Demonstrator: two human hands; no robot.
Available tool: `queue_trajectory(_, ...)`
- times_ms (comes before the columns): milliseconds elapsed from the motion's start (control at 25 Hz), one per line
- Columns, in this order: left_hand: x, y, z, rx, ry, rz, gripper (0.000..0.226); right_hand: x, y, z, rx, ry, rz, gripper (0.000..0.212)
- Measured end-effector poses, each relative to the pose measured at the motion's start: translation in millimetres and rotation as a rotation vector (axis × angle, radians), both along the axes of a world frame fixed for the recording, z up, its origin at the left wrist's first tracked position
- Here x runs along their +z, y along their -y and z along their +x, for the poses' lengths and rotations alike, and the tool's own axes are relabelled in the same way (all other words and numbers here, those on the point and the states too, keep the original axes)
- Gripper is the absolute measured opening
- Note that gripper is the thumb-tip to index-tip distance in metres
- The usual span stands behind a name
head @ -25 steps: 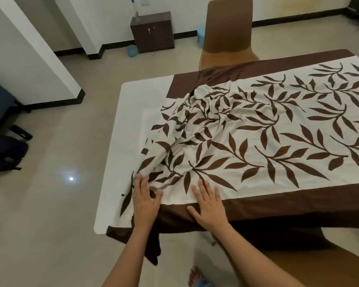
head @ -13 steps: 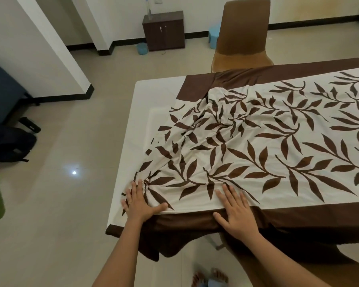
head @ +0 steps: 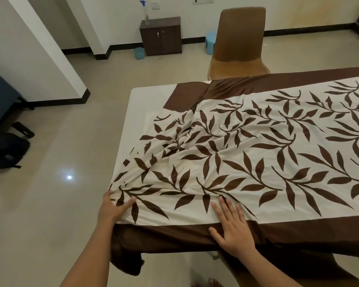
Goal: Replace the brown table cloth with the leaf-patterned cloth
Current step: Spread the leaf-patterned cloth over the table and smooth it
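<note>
The leaf-patterned cloth (head: 247,162), cream with brown leaves and a wide brown border, lies over the white table (head: 141,104). It is wrinkled and bunched on the left, flatter on the right. Its brown border hangs over the near edge. My left hand (head: 114,206) is at the table's near left corner. Its fingers curl over the gathered cloth edge and its thumb lies on top. My right hand (head: 230,228) rests flat with spread fingers where the cream part meets the near brown border. I see no separate brown cloth.
A brown chair (head: 238,44) stands at the table's far side. A dark cabinet (head: 161,36) with a spray bottle (head: 145,11) is by the back wall, with a blue bucket (head: 138,52) beside it. A black bag (head: 6,150) lies on the floor at left.
My left hand has slid left to the table's near corner and curled onto the cloth, drawing it that way. My right hand stays flat on the near edge.
</note>
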State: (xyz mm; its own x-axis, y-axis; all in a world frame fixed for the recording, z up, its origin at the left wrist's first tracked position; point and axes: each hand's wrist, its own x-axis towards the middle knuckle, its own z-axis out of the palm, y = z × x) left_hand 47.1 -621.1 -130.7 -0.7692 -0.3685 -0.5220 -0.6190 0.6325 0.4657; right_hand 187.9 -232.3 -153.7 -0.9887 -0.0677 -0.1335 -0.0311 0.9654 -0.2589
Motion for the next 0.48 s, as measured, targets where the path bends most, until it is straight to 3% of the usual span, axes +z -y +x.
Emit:
queue_trajectory(80,-18,29,9,0.119,0.167,0.024,0.151,-1,1,0,-0.012,-0.009,-0.009,0.077)
queue_trajectory(200,-23,37,15,-0.022,0.224,-0.146,0.142,-2,-1,-3,-0.014,-0.029,-0.009,0.076)
queue_trajectory(320,-1,12,-2,-0.123,-0.048,-0.288,0.117,-5,-1,-2,-0.027,-0.053,0.021,0.074)
queue_trajectory(400,7,-3,-26,-0.263,-0.317,-0.206,0.099,1,14,-11,-0.143,-0.162,-0.034,0.060)
queue_trajectory(480,13,-24,-56,-0.465,-0.448,-0.092,0.075,15,47,-42,-0.289,-0.306,-0.130,0.042)
